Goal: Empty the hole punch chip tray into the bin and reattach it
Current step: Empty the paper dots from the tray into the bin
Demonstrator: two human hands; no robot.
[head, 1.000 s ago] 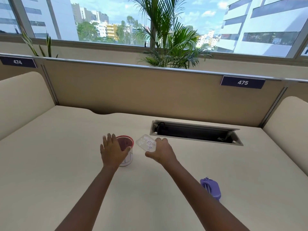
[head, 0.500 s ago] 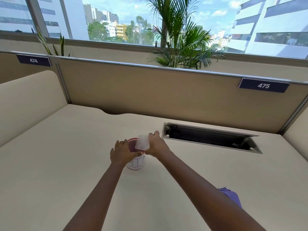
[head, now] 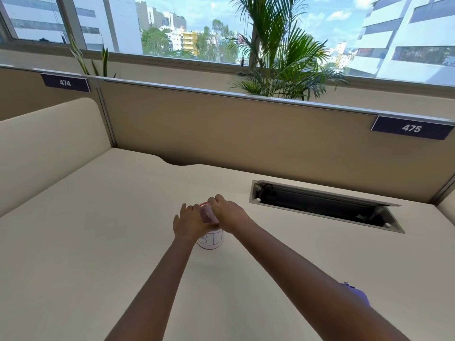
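A small white cup with a red rim and "BIN" written on it, the bin (head: 211, 241), stands on the desk in front of me. My left hand (head: 189, 223) wraps around its left side. My right hand (head: 227, 215) holds the clear plastic chip tray (head: 208, 214) tilted steeply over the bin's mouth, so the tray's lower end dips into the opening. The purple hole punch (head: 358, 295) lies at the lower right, mostly hidden behind my right forearm.
The cream desk (head: 98, 230) is fenced by a beige partition (head: 221, 134) at the back and padded side panels. An open cable hatch (head: 325, 205) is sunk into the desk right of my hands. Plants stand behind the partition.
My right hand carried the chip tray from beside the bin to over its mouth and tipped it steeply. My left hand closed onto the bin's side. The view shifted left.
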